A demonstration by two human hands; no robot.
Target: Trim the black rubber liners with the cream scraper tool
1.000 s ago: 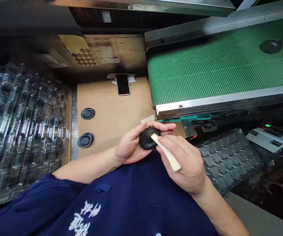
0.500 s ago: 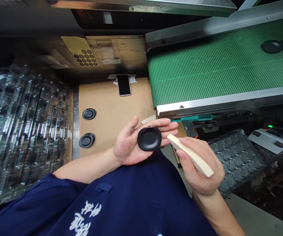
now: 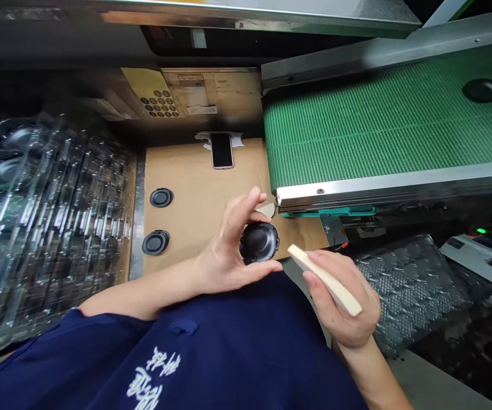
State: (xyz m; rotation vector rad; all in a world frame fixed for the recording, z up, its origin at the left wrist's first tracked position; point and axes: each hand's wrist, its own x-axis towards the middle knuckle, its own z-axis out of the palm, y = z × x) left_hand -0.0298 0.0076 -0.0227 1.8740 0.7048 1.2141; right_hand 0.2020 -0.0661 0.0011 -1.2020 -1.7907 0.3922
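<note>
My left hand (image 3: 233,250) grips a round black plastic cap (image 3: 259,242) by its rim, thumb on the near side and fingers on the far side. The cap's hollow inner face, with small clips along the edge, is turned up toward me. In my right hand (image 3: 346,302) a cream-coloured foam strip (image 3: 325,280) is pinched between thumb and fingers. Its free end points at the cap, with a small gap between them. Two similar black pieces, an upper one (image 3: 161,197) and a lower one (image 3: 155,242), lie on the cardboard sheet to the left.
A green conveyor belt (image 3: 357,125) carries one black cap (image 3: 484,90) on the right. A phone (image 3: 221,151) lies at the back of the cardboard (image 3: 186,176). Stacked clear plastic trays (image 3: 75,228) stand at left. More trays (image 3: 412,285) and a grey device (image 3: 479,256) sit lower right.
My left hand has turned the cap over, from its smooth outer face on the open palm to its hollow side, now held by the rim. The foam strip stays in my right hand.
</note>
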